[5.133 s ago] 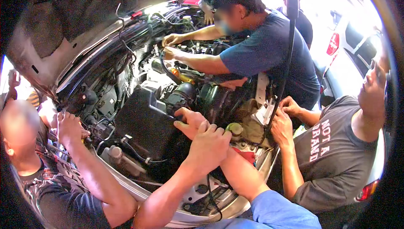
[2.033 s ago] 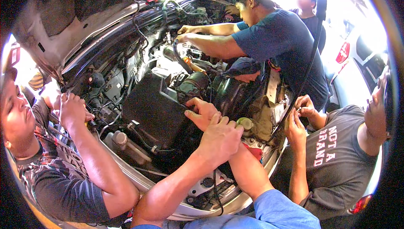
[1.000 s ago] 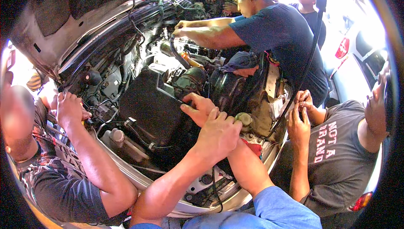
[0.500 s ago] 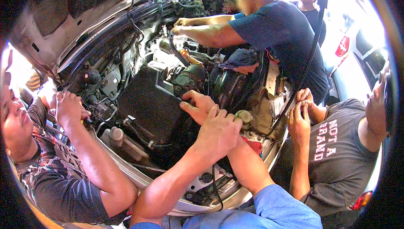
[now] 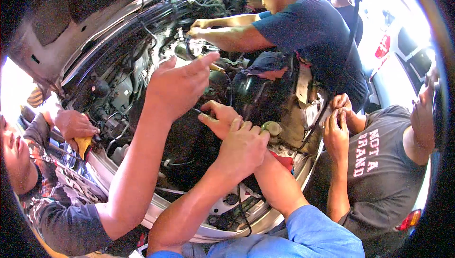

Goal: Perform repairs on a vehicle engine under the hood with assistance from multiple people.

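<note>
My left hand (image 5: 244,146) grips my right forearm near the wrist, below the middle of the view. My right hand (image 5: 220,118) rests beside the black plastic box (image 5: 180,153), fingers loosely bent and apart, with nothing visible in it. Just right of both hands is a green-capped reservoir (image 5: 272,130), with a red item (image 5: 284,161) below it. A co-worker's hand (image 5: 180,85) reaches from the left across the engine bay, above my hands, its fingers partly extended.
Raised hood (image 5: 52,35) at upper left. Left co-worker's other hand (image 5: 76,127) rests on a yellow object. A co-worker (image 5: 308,35) leans over the engine; another (image 5: 379,163) works at the right edge; a person (image 5: 343,11) stands behind. White car (image 5: 403,92) stands right.
The left co-worker's hand has lifted from the left edge and swung right and up over the engine, uncovering the yellow object. My hands have barely moved.
</note>
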